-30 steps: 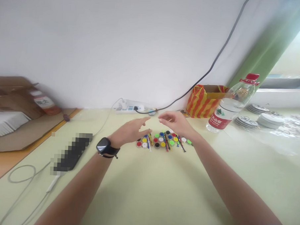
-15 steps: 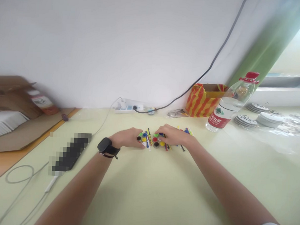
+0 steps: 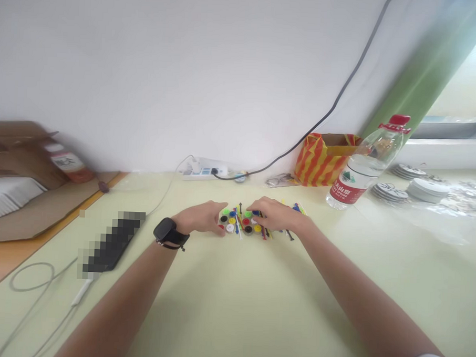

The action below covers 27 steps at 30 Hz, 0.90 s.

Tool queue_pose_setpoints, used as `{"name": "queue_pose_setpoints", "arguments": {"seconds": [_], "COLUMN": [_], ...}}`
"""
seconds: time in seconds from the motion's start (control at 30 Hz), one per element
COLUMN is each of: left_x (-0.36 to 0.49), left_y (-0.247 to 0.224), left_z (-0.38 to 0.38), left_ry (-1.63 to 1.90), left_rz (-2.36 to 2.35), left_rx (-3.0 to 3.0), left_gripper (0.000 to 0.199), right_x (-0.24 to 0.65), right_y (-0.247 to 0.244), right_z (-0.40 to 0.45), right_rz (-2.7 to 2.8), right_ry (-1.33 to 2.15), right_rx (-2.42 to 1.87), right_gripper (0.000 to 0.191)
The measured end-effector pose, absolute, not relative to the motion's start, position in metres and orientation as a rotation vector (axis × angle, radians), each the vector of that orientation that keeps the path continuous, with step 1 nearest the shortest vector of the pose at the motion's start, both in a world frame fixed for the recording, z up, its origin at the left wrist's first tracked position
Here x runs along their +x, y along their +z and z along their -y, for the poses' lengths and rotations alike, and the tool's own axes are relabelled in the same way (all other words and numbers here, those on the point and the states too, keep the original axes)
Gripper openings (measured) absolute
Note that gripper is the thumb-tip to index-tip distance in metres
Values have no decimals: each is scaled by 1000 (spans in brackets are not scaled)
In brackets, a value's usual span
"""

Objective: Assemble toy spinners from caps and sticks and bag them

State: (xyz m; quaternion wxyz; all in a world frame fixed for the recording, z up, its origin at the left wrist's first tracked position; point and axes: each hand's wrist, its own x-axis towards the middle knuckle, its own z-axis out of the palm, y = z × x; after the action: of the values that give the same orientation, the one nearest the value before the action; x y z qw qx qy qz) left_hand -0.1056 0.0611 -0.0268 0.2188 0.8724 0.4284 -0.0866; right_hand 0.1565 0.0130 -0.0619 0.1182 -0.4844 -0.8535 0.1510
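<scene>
Two groups of small coloured pieces lie side by side on the pale green table. The left group has round button-like pieces (image 3: pixel 231 220) in green, blue, black, yellow, white and red, with thin arrow-like sticks (image 3: pixel 239 220) along its right side. At its left edge, my left hand (image 3: pixel 202 217) has thumb and fingers apart. My right hand (image 3: pixel 278 214) curls over the other group, its fingers around round pieces (image 3: pixel 248 229) and sticks (image 3: pixel 264 232); its palm hides part of them. More coloured sticks (image 3: pixel 297 208) show beyond the right hand.
A water bottle (image 3: pixel 350 181) and a red-yellow striped bag (image 3: pixel 320 161) stand at the right rear. Stacks of round discs (image 3: pixel 429 190) lie farther right. A power strip (image 3: pixel 202 169) is by the wall. On the left are a phone (image 3: pixel 114 247) with cable and a cardboard box (image 3: pixel 22 148).
The left group has shifted slightly right, closer to the other group. My left thumb has drawn back, uncovering a red piece. My right hand has hardly moved.
</scene>
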Motion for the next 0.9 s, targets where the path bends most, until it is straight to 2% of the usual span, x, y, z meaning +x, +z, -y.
{"name": "queue_pose_setpoints", "arguments": {"seconds": [0.1,0.37,0.5,0.77,0.9], "left_x": [-109,-103,-104,-88,-71], "left_y": [-29,-33,-25,-19,-12], "left_z": [-64,-65,-60,-45,-22], "left_ry": [-252,-245,-231,17,151], "left_rz": [-1174,-1139,-1169,-1042,-904], "left_rx": [2415,2410,2429,2575,2563], "left_gripper": [66,60,57,53,45], "right_x": [161,160,156,193,231], "right_y": [-58,-61,-63,-41,-40], "right_z": [-13,-15,-15,-16,-12], "right_rz": [2459,2534,2493,2249,2044], "right_ry": [443,503,481,380,330], "right_rx": [-1421,-1320,-1341,-1398,-1545], "right_gripper": [37,29,33,33,22]}}
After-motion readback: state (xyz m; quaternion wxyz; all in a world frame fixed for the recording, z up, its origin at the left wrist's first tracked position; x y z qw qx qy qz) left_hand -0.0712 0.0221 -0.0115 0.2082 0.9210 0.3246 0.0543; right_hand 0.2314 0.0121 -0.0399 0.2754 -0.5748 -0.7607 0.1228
